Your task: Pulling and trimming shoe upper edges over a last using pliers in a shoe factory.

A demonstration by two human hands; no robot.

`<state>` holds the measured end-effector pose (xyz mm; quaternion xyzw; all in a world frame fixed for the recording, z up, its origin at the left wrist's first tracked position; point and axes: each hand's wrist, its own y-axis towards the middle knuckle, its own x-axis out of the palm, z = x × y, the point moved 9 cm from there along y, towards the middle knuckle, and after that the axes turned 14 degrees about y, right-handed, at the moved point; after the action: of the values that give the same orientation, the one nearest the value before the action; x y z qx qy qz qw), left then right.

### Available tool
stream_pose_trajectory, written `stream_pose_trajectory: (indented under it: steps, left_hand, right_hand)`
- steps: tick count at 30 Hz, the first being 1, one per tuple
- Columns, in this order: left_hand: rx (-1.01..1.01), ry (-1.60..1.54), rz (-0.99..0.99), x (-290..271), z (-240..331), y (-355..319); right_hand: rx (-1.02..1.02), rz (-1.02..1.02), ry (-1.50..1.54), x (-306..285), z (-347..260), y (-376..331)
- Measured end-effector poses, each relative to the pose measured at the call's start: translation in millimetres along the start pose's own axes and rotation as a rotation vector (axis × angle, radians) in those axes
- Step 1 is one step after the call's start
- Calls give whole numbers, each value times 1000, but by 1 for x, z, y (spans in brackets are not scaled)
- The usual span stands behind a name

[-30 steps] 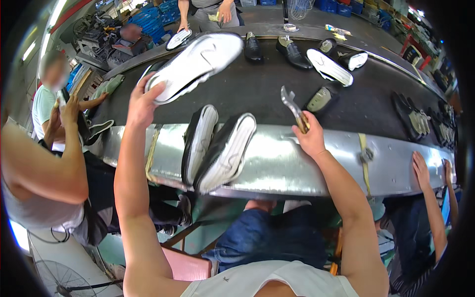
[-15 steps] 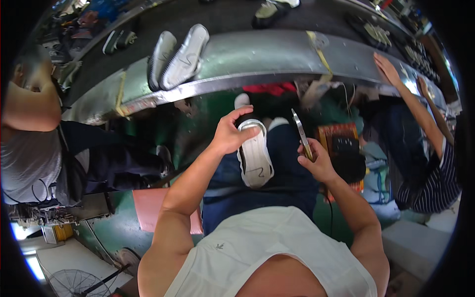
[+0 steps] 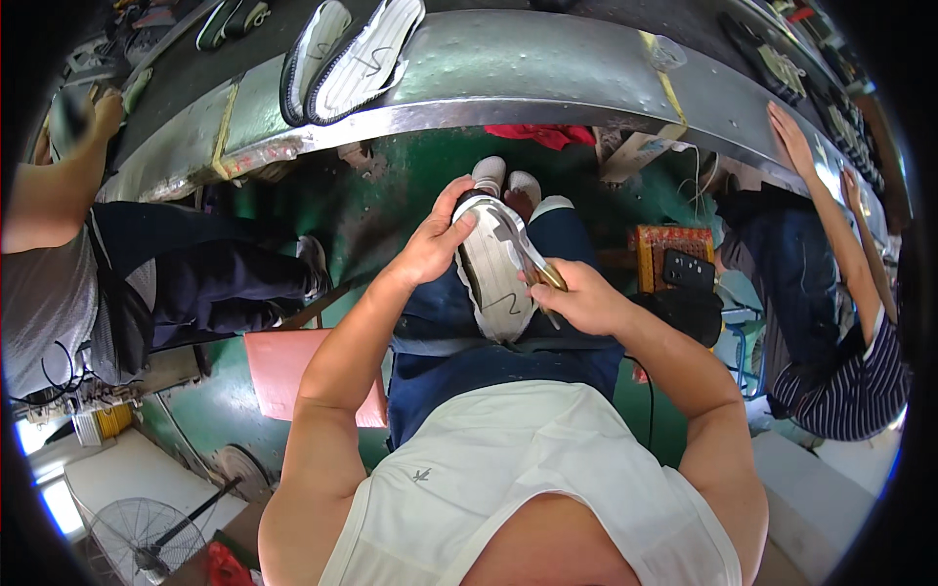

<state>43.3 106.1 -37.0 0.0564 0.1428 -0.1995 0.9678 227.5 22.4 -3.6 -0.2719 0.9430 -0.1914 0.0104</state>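
Observation:
My left hand point(image 3: 436, 242) grips a shoe point(image 3: 491, 273) at its far end, thumb across the pale underside and fingers round the edge. Its underside faces up, whitish, with a dark pen mark toward the near end. My right hand point(image 3: 584, 298) is closed round the brass-coloured handle of slim silver pliers point(image 3: 531, 256). Their metal part lies along the shoe's right edge; whether the tip bites on anything cannot be made out. The shoe is above my lap.
Ahead runs a metal-edged bench point(image 3: 547, 83) bearing a pair of upturned shoes point(image 3: 366, 63) and several others. Co-workers sit at left and right; one's hand point(image 3: 793, 137) rests on the bench edge. A pink board point(image 3: 283, 371), a phone point(image 3: 688, 269) and a fan point(image 3: 147, 542) stand around me.
My right hand has moved left, bringing the pliers from beside the shoe to its right edge. My left hand keeps its hold, and the shoe has tilted slightly. The view has shifted.

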Motion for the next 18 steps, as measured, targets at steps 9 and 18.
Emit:
stream_pose_trajectory:
  steps: [9,18]
  left_hand:
    - [-78,22,33,-19,-9,3]
    - [-25,-50,79,-22,-26,7]
  right_hand:
    - [282,-150,60,-6,0,57]
    - [-248,119,-487,-14,-2,68]
